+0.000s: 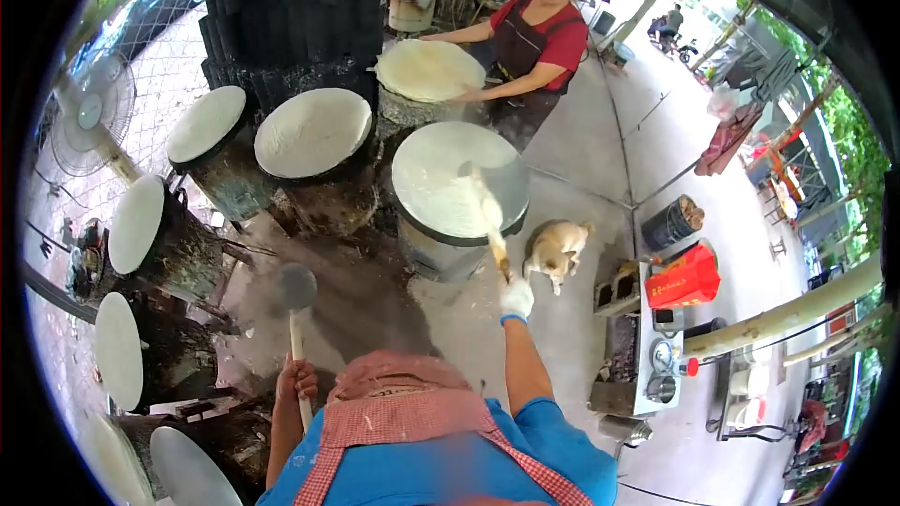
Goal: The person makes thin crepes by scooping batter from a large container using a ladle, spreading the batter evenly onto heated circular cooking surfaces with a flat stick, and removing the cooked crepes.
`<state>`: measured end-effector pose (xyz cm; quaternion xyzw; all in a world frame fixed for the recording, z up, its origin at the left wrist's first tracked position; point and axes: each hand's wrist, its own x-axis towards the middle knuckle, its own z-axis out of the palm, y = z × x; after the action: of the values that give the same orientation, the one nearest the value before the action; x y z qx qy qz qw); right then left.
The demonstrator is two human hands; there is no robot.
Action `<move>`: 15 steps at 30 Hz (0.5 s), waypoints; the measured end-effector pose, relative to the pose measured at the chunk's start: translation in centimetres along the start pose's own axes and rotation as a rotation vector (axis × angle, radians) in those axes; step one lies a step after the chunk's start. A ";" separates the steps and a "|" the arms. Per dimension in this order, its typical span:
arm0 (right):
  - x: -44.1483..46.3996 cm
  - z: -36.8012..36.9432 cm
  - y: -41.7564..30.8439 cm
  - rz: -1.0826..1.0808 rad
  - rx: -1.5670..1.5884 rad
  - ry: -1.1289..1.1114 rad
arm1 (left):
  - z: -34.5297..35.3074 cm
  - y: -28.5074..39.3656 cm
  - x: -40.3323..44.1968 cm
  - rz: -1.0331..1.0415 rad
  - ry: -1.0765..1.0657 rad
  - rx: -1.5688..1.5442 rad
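My right hand [517, 300], in a white glove, is closed round the handle of a batter-coated paddle [491, 215]. The paddle's top lies over a round griddle [509, 189] on a drum stove, where pale batter [436, 173] covers much of the surface and a darker part shows at the right. My left hand [298, 380] is bare and wrapped round the wooden handle of a round-headed ladle [296, 287], held over the floor away from the griddles. Another griddle with a full pale sheet [314, 131] stands to the left.
Several more drum griddles [120, 350] curve down the left side. Across the near griddle, a co-worker [539, 47] touches a pale sheet [430, 69]. A dog [558, 251] is on the floor at the right, near a bench [657, 356] with a red bag [684, 277]. A fan [90, 112] stands far left.
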<state>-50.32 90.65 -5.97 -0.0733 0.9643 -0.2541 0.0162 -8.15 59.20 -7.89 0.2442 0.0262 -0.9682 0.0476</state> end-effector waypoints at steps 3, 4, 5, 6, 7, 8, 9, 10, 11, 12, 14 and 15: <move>1.5 3.7 -3.3 -0.032 0.197 0.079 | 1.9 -2.5 0.2 -0.048 -0.001 -0.163; 1.2 4.2 -5.3 -0.046 0.162 0.018 | 3.1 -2.8 0.9 -0.054 0.005 -0.216; -0.1 3.2 -6.3 -0.147 0.013 -0.106 | 3.0 -2.4 1.8 -0.206 -0.234 -0.091; -0.8 2.9 -5.7 -0.176 0.066 -0.198 | 2.8 -2.6 1.8 -0.083 -0.133 0.030; -1.4 2.6 -3.7 -0.088 0.031 -0.186 | 6.6 -4.5 0.9 0.040 -0.031 0.156; -0.3 1.7 -1.9 -0.011 0.000 -0.165 | 9.2 -5.0 1.2 0.172 0.055 0.284; 0.9 -1.6 -2.1 0.091 0.036 -0.206 | 8.5 -4.6 1.2 0.153 -0.043 0.299; 1.1 -4.4 -2.5 0.203 0.065 -0.260 | 8.8 -4.4 1.1 0.149 -0.041 0.303; 2.8 -2.5 -1.3 0.125 0.169 -0.093 | 9.1 -4.5 1.3 0.142 -0.040 0.304; 4.4 -0.8 0.0 0.049 0.262 0.076 | 9.2 -4.7 1.5 0.130 -0.039 0.298; 6.1 1.6 -2.3 0.078 0.263 0.032 | 7.6 -4.7 2.6 0.005 -0.062 0.109; 4.6 1.9 -2.8 -0.053 0.072 -0.043 | 7.9 -5.1 2.8 -0.031 -0.106 0.036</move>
<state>-54.35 86.59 -6.23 -0.1035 0.9516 -0.2875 0.0331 -14.88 63.47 -2.15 0.1930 0.0102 -0.9807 0.0297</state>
